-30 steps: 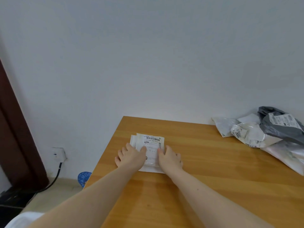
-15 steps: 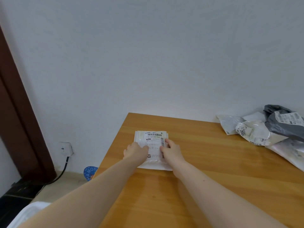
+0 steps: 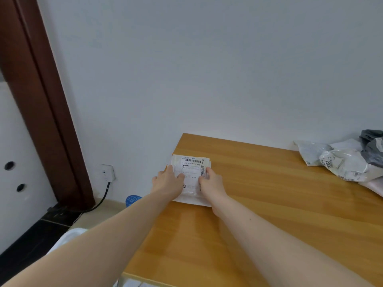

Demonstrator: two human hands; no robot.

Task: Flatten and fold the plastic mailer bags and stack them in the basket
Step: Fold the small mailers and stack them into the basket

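Observation:
A folded white mailer bag [image 3: 191,162] with a barcode label facing up lies near the far left corner of the wooden table [image 3: 259,204]. My left hand [image 3: 166,182] holds its left side, fingers over the edge and thumb on top. My right hand [image 3: 211,182] grips its right side with the thumb on the label. A heap of crumpled white mailers [image 3: 339,160] lies at the table's far right, with a grey mailer [image 3: 372,146] on top of it. No basket is plainly visible.
The table's left edge runs just beside the folded mailer. Left of it are a wall socket with a black cable [image 3: 107,172], a blue round thing on the floor [image 3: 132,200] and a dark door frame [image 3: 41,100]. A pale translucent edge [image 3: 132,283] shows under the table front.
Both hands went from lying flat with spread fingers on the mailer to holding its two sides with thumbs on top. The view has swung left, showing more of the door frame.

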